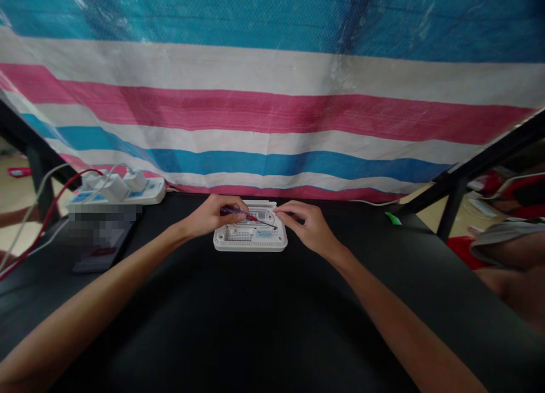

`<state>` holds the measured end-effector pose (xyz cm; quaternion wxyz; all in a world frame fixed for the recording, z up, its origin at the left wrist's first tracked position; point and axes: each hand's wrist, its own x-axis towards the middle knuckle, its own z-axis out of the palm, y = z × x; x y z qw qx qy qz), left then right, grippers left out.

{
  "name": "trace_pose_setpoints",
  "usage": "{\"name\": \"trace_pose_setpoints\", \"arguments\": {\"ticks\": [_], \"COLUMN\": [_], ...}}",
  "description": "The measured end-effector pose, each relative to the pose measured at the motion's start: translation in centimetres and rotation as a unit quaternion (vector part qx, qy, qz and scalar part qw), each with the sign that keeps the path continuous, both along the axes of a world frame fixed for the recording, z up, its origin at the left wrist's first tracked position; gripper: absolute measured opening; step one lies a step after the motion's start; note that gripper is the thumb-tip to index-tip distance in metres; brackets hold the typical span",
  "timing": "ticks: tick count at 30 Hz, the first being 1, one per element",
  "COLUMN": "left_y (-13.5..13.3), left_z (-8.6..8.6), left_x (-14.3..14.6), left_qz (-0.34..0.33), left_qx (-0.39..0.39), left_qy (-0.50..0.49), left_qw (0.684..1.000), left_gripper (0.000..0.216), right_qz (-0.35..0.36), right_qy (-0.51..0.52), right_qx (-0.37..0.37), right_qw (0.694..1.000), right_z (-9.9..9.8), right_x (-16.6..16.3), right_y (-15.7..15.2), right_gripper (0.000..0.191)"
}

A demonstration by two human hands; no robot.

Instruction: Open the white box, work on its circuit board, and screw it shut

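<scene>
A white plastic device, which looks like a router lying underside up, rests on the black table. Vent slots and labels show on its upper face. My left hand is closed around the dark handle of a screwdriver, above the device's left part. The thin shaft points right and slightly down, over the device's right part. At the device's far right corner, my right hand is closed in a pinch. Whether a small thing sits between its fingertips, I cannot make out.
At the left, a white power strip holds several plugs and cables, with a dark flat device, partly blurred out, in front. A green packet lies at the right on the black table. A striped sheet hangs behind. Another person is at far right.
</scene>
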<state>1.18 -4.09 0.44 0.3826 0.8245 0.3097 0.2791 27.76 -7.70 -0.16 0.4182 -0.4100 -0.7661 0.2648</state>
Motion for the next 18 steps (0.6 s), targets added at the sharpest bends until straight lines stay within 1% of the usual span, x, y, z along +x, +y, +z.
{"name": "trace_pose_setpoints", "arguments": {"ticks": [2, 5, 10, 13, 15, 16, 18], "left_y": [0.1, 0.4, 1.0, 1.3, 1.3, 1.3, 1.2], "left_z": [0.7, 1.7, 3.4, 4.5, 4.9, 4.9, 4.4], "left_x": [0.1, 0.2, 1.1, 2.0, 2.6, 2.8, 3.2], "left_qz": [-0.001, -0.017, -0.050, -0.047, -0.030, -0.018, 0.005], "left_qx": [0.013, 0.025, 0.034, 0.048, 0.064, 0.069, 0.060], "left_qy": [0.007, 0.028, 0.076, 0.087, 0.075, 0.060, 0.015], "left_qw": [1.000, 0.999, 0.995, 0.994, 0.995, 0.996, 0.998], "left_gripper": [0.023, 0.023, 0.024, 0.022, 0.023, 0.026, 0.041], "right_qz": [0.028, 0.051, 0.130, 0.130, 0.131, 0.129, 0.123], "right_qy": [-0.031, -0.053, -0.063, -0.048, -0.026, -0.014, 0.005], "right_qx": [-0.006, -0.019, -0.105, -0.125, -0.137, -0.140, -0.145], "right_qw": [0.999, 0.997, 0.984, 0.982, 0.982, 0.982, 0.982], "right_z": [0.6, 1.4, 2.0, 1.6, 1.2, 1.1, 0.9], "right_x": [-0.3, -0.7, -1.4, -2.0, -2.2, -2.3, -2.3], "right_y": [0.1, 0.5, 1.5, 1.8, 1.8, 1.7, 1.5], "right_gripper": [0.022, 0.021, 0.018, 0.017, 0.020, 0.022, 0.026]}}
